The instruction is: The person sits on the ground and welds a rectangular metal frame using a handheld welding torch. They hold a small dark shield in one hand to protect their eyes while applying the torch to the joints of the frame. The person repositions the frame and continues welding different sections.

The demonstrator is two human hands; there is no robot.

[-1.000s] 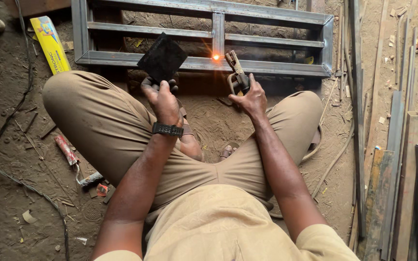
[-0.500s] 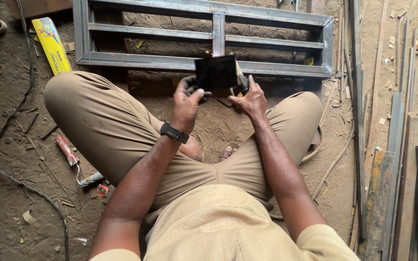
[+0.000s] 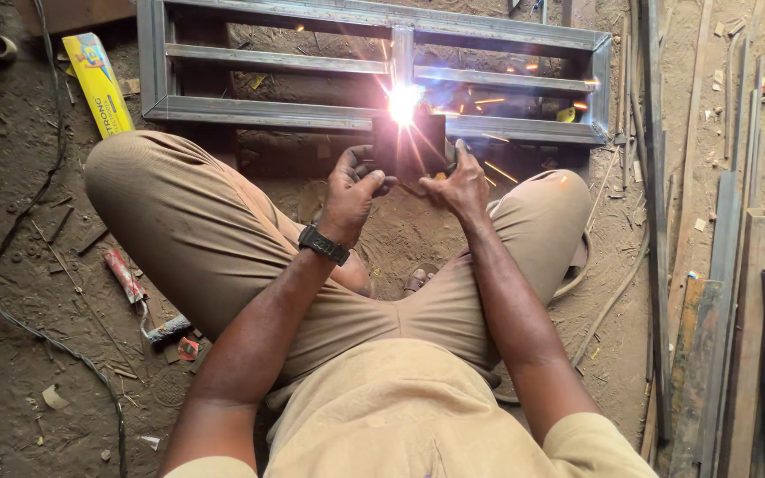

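- The left hand (image 3: pixel 351 188) is raised in front of the knees, forearm stretched forward, fingers curled around the edge of a dark welding shield (image 3: pixel 411 149).
- The right hand (image 3: pixel 462 183) is lifted beside it, fingers closed on the electrode holder, mostly hidden behind the shield.
- A bright arc (image 3: pixel 403 103) flares on the steel frame (image 3: pixel 329 113) lying on the dirt floor.
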